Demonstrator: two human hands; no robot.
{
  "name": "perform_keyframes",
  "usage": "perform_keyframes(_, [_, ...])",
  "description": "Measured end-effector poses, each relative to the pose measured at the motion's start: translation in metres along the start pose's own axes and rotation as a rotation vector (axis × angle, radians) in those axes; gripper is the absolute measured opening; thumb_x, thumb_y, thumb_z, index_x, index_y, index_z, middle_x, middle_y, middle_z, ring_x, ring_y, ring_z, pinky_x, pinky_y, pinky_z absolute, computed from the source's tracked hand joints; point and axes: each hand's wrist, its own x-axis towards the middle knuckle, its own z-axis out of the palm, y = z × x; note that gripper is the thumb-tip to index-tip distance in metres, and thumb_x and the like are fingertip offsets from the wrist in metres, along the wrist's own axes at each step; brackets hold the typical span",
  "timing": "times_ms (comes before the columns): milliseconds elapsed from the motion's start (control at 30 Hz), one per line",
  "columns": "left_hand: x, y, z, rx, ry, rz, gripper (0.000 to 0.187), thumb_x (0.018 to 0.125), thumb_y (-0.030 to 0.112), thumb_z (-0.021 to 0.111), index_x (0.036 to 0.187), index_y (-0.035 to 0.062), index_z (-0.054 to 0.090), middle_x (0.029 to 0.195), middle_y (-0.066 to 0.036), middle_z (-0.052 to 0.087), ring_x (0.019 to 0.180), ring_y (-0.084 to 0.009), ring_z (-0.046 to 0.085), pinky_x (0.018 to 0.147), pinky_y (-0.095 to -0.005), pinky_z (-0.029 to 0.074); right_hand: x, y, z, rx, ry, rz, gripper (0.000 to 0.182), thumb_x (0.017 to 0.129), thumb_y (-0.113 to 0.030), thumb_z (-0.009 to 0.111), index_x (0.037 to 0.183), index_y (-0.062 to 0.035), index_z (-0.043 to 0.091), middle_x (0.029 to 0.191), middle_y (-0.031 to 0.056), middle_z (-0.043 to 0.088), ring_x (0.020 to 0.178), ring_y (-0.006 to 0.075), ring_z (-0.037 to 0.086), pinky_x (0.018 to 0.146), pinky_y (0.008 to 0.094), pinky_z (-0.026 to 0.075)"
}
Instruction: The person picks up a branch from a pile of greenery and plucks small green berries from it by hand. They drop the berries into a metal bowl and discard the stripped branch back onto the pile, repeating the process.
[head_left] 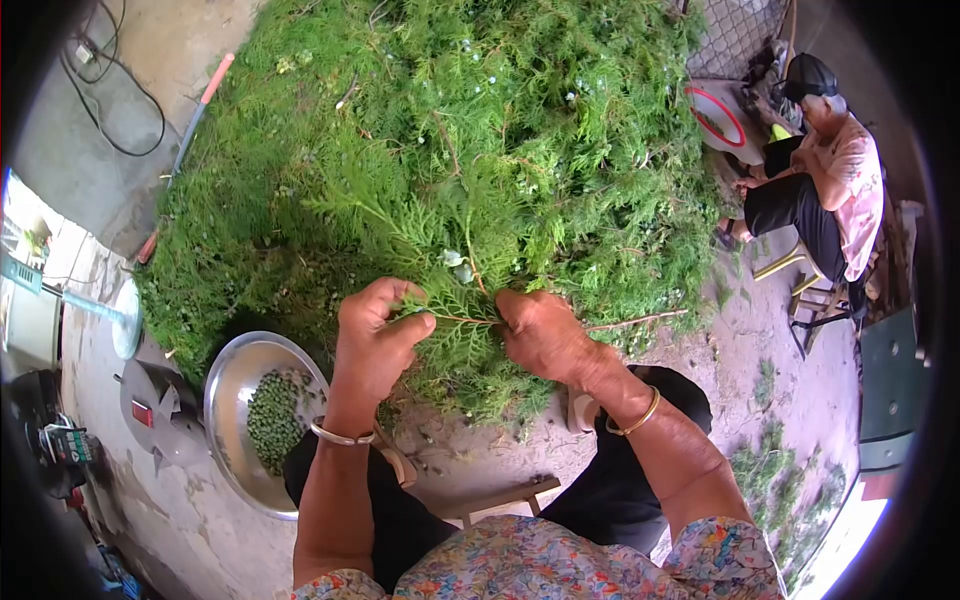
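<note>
My right hand (545, 335) is closed around the woody stem of an evergreen sprig, and a bare reddish end of a stem (640, 320) sticks out to its right. The sprig (465, 305) has flat, scaly green leaves and a few pale bluish-green cones (458, 265) just above my hands. At its left side is my left hand (372, 335), with thumb and forefinger apart near the leaves; its other fingers are partly hidden. Behind both hands rises a large heap of cut evergreen branches (420, 130), dotted with more pale cones.
Left of my knees, a metal basin (225, 400) holds many small green cones (275, 420). A fan (128, 318) stands farther left, near a long-handled tool (215, 80). At right, another person (840, 180) sits by a red-rimmed tray (740, 128). Loose sprigs (785, 480) lie on the floor.
</note>
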Motion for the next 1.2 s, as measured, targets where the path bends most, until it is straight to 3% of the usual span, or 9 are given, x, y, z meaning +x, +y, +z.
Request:
perform_keyframes(100, [0.017, -0.025, -0.023, 0.486, 0.314, 0.610, 0.018, 0.075, -0.007, 0.059, 0.091, 0.0005, 0.058, 0.070, -0.005, 0.061, 0.054, -0.0058, 0.051, 0.041, -0.0210, 0.034, -0.002, 0.005, -0.005, 0.015, 0.029, -0.035, 0.015, 0.072, -0.009, 0.061, 0.081, 0.0005, 0.053, 0.071, 0.0237, 0.061, 0.068, 0.0410, 0.061, 0.063, 0.0472, 0.049])
perform_keyframes(133, [0.015, -0.020, -0.036, -0.031, 0.341, 0.211, 0.015, 0.078, -0.003, 0.060, 0.092, 0.0008, 0.059, 0.069, -0.007, 0.060, 0.053, -0.0080, 0.051, 0.043, -0.0218, 0.038, -0.003, 0.014, -0.008, 0.000, 0.094, -0.009, 0.014, 0.072, -0.008, 0.060, 0.081, 0.0004, 0.053, 0.071, 0.0235, 0.061, 0.069, 0.0407, 0.061, 0.064, 0.0472, 0.049])
perform_keyframes(233, [0.017, -0.005, -0.070, -0.534, 0.262, 0.028, 0.013, 0.087, 0.012, 0.056, 0.093, 0.0011, 0.059, 0.068, -0.009, 0.060, 0.054, -0.0101, 0.052, 0.045, -0.0232, 0.042, -0.004, 0.026, -0.012, -0.048, 0.150, 0.055, 0.013, 0.071, -0.006, 0.059, 0.081, 0.0001, 0.053, 0.072, 0.0231, 0.061, 0.070, 0.0403, 0.061, 0.065, 0.0473, 0.049])
perform_keyframes(300, [0.021, -0.013, -0.074, -1.137, -0.268, 0.014, 0.029, 0.094, 0.028, 0.047, 0.094, 0.0012, 0.059, 0.073, -0.012, 0.060, 0.055, -0.0109, 0.050, 0.043, -0.0230, 0.042, -0.006, 0.026, -0.011, -0.076, 0.132, 0.101, 0.014, 0.070, -0.006, 0.058, 0.081, -0.0001, 0.054, 0.073, 0.0229, 0.061, 0.070, 0.0401, 0.061, 0.066, 0.0473, 0.049])
perform_keyframes(433, [0.010, -0.008, -0.040, -1.093, -0.288, -0.038, 0.039, 0.093, 0.038, 0.046, 0.091, 0.0011, 0.057, 0.082, -0.016, 0.059, 0.055, -0.0090, 0.047, 0.041, -0.0207, 0.039, -0.009, 0.025, -0.002, -0.172, 0.153, 0.051, 0.013, 0.067, -0.004, 0.058, 0.078, -0.0004, 0.051, 0.069, 0.0215, 0.059, 0.069, 0.0403, 0.060, 0.063, 0.0477, 0.048])
perform_keyframes(567, [0.001, 0.006, -0.001, -0.417, -0.018, 0.117, 0.007, 0.080, 0.002, 0.061, 0.085, 0.0018, 0.057, 0.064, -0.009, 0.057, 0.046, -0.0043, 0.038, 0.039, -0.0189, 0.032, -0.008, 0.017, 0.003, -0.264, 0.059, 0.026, 0.016, 0.064, -0.004, 0.059, 0.076, -0.0010, 0.050, 0.069, 0.0193, 0.059, 0.068, 0.0393, 0.060, 0.061, 0.0477, 0.048])
perform_keyframes(733, [0.006, -0.021, 0.024, 0.389, 0.062, 0.443, 0.040, 0.071, 0.003, 0.074, 0.106, -0.0029, 0.055, 0.064, -0.004, 0.059, 0.055, -0.0057, 0.053, 0.049, -0.0218, 0.042, -0.005, 0.018, 0.016, -0.322, -0.023, -0.059, 0.017, 0.069, -0.006, 0.059, 0.083, -0.0011, 0.052, 0.072, 0.0185, 0.061, 0.070, 0.0359, 0.063, 0.063, 0.0458, 0.050])
perform_keyframes(900, [0.011, -0.030, 0.034, 0.487, 0.146, 0.498, 0.045, 0.069, 0.012, 0.076, 0.103, 0.0001, 0.049, 0.056, -0.011, 0.053, 0.046, -0.0274, 0.052, 0.046, -0.0360, 0.042, -0.003, 0.006, 0.014, -0.372, -0.105, -0.045, 0.017, 0.072, -0.006, 0.058, 0.087, 0.0010, 0.053, 0.075, 0.0190, 0.063, 0.070, 0.0343, 0.065, 0.063, 0.0434, 0.052])
perform_keyframes(1200, [0.008, -0.027, 0.032, 0.671, 0.036, 0.441, 0.025, 0.072, 0.008, 0.070, 0.087, -0.0007, 0.051, 0.061, -0.018, 0.056, 0.057, -0.0362, 0.057, 0.050, -0.0415, 0.043, -0.006, 0.005, 0.017, -0.335, -0.095, -0.060, 0.017, 0.068, -0.004, 0.059, 0.083, -0.0006, 0.051, 0.070, 0.0164, 0.060, 0.068, 0.0356, 0.062, 0.059, 0.0460, 0.049])
